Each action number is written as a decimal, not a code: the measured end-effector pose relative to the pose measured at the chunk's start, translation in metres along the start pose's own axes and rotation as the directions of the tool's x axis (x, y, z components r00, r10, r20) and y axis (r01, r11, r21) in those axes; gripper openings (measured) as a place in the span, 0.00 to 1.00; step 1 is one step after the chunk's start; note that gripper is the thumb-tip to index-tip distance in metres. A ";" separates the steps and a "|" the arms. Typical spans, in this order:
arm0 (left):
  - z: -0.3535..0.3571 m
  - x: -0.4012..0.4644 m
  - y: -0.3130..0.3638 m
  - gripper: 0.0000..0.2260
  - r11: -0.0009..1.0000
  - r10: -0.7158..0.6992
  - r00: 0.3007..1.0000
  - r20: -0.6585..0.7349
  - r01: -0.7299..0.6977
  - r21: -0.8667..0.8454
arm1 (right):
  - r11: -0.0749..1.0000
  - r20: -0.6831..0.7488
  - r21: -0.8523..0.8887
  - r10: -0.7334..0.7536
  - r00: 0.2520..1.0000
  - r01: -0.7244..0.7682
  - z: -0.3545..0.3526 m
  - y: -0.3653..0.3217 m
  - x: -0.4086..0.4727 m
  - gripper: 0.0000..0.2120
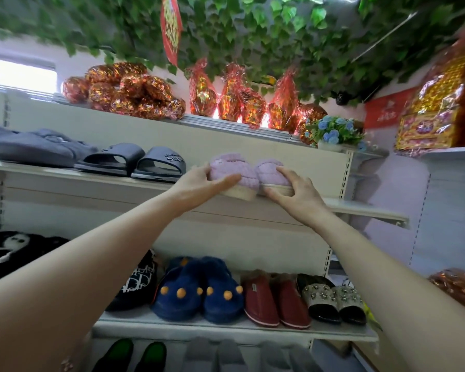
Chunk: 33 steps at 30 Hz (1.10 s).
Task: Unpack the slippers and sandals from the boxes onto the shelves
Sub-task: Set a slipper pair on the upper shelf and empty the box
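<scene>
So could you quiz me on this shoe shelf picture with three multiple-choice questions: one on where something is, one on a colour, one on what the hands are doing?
1. Where do the black slides sit?
A. left of the lilac slippers, same shelf
B. on the shelf below them
C. on the top shelf

2. What colour are the pompoms on the blue slippers?
A. white
B. orange
C. green

3. What are the hands doing?
A. both hang idle
B. only one touches a slipper
C. left hand and right hand each hold a lilac slipper

Answers: 1 A, they stand beside the lilac pair; 2 B, orange balls dot the toes; 3 C, each hand grips one.
</scene>
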<state>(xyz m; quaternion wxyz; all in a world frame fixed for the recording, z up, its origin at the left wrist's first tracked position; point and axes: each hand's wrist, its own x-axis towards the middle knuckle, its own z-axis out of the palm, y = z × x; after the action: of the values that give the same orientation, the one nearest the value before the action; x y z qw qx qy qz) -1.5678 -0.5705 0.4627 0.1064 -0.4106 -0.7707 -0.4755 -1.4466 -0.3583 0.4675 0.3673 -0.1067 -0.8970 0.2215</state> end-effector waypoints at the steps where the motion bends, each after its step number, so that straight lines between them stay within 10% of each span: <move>1: 0.005 0.003 -0.003 0.43 0.997 0.026 1.000 0.003 -0.027 0.079 | 1.000 -0.014 -0.025 -0.009 1.000 0.009 0.003 0.001 0.004 0.30; 9: 0.021 0.040 -0.009 0.15 0.906 0.278 0.955 -0.104 -0.225 0.358 | 0.992 0.003 -0.124 -0.025 1.000 0.025 0.016 0.022 0.035 0.24; 14: 0.038 0.054 -0.008 0.25 0.843 0.164 0.984 0.064 -0.174 0.510 | 0.981 0.034 -0.185 -0.045 0.998 0.051 0.015 0.034 0.049 0.27; 33: 0.037 0.049 -0.012 0.19 0.806 0.217 0.976 -0.035 -0.159 0.571 | 0.921 0.005 -0.388 -0.050 0.999 0.048 0.022 0.032 0.047 0.24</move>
<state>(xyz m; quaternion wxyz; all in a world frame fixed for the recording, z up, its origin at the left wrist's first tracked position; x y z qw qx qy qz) -1.5994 -0.5167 0.4623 0.3074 -0.4110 -0.8260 -0.2331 -1.4945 -0.3201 0.4673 0.3467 -0.1555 -0.9245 0.0302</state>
